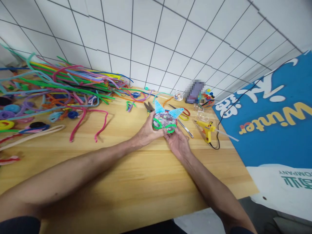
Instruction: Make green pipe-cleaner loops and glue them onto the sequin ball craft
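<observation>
Between both hands, a little above the table, is a round craft ornament with a mottled grey and purple surface. Two light blue striped ears stick up from its top, and two green pipe cleaner rings sit on its lower front. My left hand grips its left side, thumb along the bottom edge. From below and the right, my right hand holds it with fingers curled against the lower right. Some fingertips are hidden behind the ornament. Just behind it lie pliers and yellow-handled scissors.
A heap of coloured pipe cleaners covers the table's left back. To the right stand a yellow glue gun with its black cord, and a pen. Clear plastic balls and a pixelated phone-like device are near the tiled wall.
</observation>
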Demonstrator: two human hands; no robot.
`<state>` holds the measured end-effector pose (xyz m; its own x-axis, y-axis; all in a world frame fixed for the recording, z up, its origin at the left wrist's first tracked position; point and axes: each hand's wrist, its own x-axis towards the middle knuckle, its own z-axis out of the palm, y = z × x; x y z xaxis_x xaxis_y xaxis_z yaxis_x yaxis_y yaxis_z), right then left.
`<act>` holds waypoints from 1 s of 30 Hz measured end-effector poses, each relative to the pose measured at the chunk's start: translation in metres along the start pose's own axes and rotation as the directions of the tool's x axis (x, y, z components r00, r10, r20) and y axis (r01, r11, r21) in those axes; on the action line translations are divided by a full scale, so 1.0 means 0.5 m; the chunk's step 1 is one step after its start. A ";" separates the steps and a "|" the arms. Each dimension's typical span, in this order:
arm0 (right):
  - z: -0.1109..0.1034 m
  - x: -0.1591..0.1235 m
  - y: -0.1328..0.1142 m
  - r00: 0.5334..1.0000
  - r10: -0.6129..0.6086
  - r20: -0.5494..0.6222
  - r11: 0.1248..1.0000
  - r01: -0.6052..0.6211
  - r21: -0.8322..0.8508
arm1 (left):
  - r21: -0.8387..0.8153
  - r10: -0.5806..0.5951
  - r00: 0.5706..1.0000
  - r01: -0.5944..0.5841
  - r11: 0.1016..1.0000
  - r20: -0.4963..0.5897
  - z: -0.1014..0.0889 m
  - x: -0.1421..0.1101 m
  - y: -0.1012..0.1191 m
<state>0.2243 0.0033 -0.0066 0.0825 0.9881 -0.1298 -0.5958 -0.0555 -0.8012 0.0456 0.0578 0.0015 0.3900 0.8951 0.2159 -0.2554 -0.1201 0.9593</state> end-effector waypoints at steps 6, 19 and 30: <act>-0.001 -0.001 0.001 1.000 0.003 0.008 1.000 -0.003 -0.005 | -0.032 -0.002 1.000 0.003 0.999 0.025 0.000 -0.002 -0.001; 0.003 -0.010 -0.002 1.000 0.014 -0.020 1.000 -0.014 -0.005 | 0.027 -0.001 1.000 0.001 1.000 0.001 -0.010 0.000 -0.013; 0.010 -0.010 0.000 1.000 0.007 -0.027 1.000 -0.008 -0.031 | 0.021 0.012 1.000 -0.012 1.000 0.016 -0.013 -0.002 -0.019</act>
<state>0.2201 -0.0008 -0.0031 0.1003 0.9834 -0.1511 -0.5716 -0.0673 -0.8178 0.0419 0.0606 -0.0090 0.4013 0.8865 0.2303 -0.2415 -0.1401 0.9602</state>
